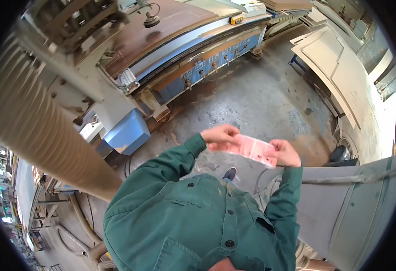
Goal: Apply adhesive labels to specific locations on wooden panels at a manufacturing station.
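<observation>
In front of my green jacket, both hands stretch a pink-and-white printed strip that looks like a row of labels. My left hand pinches its left part between thumb and fingers. At the other end, my right hand grips the strip with the thumb lying over its face. The strip hangs in the air above the floor and slants down a little to the right. Its left end is partly covered by my left hand and blurred.
A ribbed hose runs down on my left beside a blue machine housing. Ahead stands a long blue-sided machine bed. Pale cut panels lie on a support to the right. A grey cabinet stands close by my right arm.
</observation>
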`<action>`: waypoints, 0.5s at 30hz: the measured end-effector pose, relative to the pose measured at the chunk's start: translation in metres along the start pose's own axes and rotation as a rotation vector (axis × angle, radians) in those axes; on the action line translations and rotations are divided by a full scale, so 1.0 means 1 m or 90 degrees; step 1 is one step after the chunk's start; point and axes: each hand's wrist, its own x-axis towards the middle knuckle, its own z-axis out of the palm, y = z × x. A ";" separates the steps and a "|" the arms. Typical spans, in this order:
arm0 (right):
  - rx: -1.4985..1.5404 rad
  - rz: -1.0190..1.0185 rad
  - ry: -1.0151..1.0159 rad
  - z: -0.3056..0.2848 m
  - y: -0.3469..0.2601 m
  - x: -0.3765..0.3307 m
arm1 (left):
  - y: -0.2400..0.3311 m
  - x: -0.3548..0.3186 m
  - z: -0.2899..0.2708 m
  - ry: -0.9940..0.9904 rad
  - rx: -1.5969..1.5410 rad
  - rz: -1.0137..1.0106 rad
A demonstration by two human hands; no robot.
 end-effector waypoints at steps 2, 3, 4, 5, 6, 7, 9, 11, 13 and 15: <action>-0.102 -0.084 -0.005 -0.053 -0.016 0.029 | 0.016 0.019 -0.033 0.096 0.001 0.001; -0.172 -0.068 0.006 -0.079 -0.024 0.045 | 0.023 0.029 -0.055 0.126 0.042 -0.011; -0.193 -0.121 0.025 -0.101 -0.028 0.063 | 0.024 0.038 -0.068 0.167 -0.031 -0.023; -0.254 -0.114 0.058 -0.118 -0.033 0.083 | 0.025 0.045 -0.083 0.188 -0.039 -0.039; -0.198 -0.130 0.031 -0.135 -0.039 0.102 | 0.025 0.052 -0.096 0.205 -0.041 -0.044; -0.170 -0.126 0.002 -0.148 -0.044 0.119 | 0.021 0.061 -0.103 0.225 -0.057 -0.030; -0.112 -0.076 -0.011 -0.168 -0.057 0.155 | 0.019 0.080 -0.127 0.260 -0.068 -0.005; -0.050 -0.052 -0.035 -0.184 -0.073 0.197 | 0.016 0.096 -0.154 0.272 -0.079 -0.016; -0.083 -0.135 0.018 -0.192 -0.082 0.231 | 0.014 0.111 -0.183 0.293 -0.038 -0.027; -0.074 -0.128 -0.001 -0.210 -0.093 0.265 | 0.009 0.136 -0.208 0.335 -0.056 -0.052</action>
